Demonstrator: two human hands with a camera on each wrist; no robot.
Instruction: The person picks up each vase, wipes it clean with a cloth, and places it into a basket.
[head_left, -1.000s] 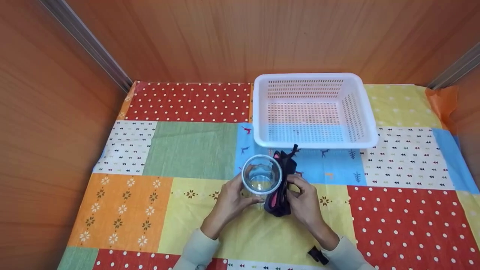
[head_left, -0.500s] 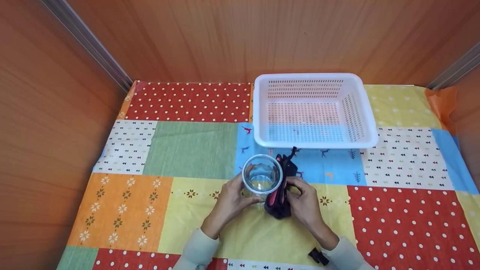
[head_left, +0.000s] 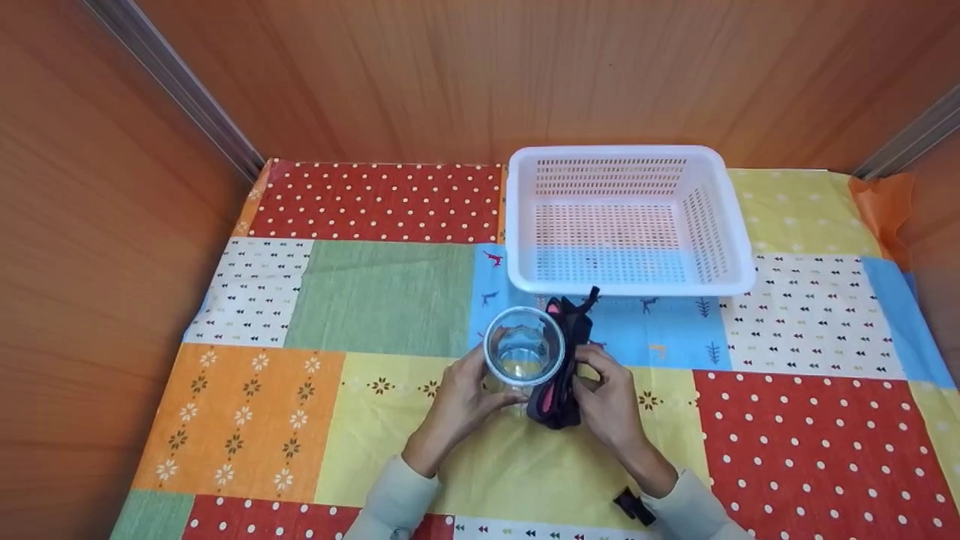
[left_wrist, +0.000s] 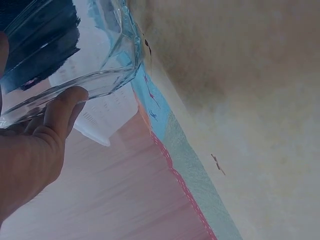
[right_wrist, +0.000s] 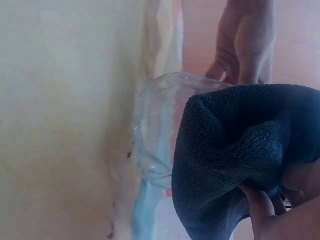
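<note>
Upright in my left hand (head_left: pixel 461 394) is a clear glass cup (head_left: pixel 521 360), its open rim facing the head camera. The left fingers and thumb wrap round its left side. A dark, fuzzy cleaning cloth (head_left: pixel 566 375) with pink inner folds lies against the right side of the cup. My right hand (head_left: pixel 609 397) grips this cloth from the right, fingertips sunk in its folds. In the right wrist view the bunched cloth (right_wrist: pixel 215 160) covers part of the cup (right_wrist: pixel 155 125). Through the glass (left_wrist: pixel 112 75) in the left wrist view, the cloth shows dark.
A white perforated plastic basket (head_left: pixel 630 289) stands just beyond the hands, with nothing in it. Patchwork cloth (head_left: pixel 390 300) covers the table. Wood-grain panels (head_left: pixel 480 82) rise at the back and both sides. A small black object (head_left: pixel 634 506) is by the right sleeve.
The cloth slides slightly toward me and then back away along the cup's side, its folds shifting. The cup and left hand stay nearly still.
</note>
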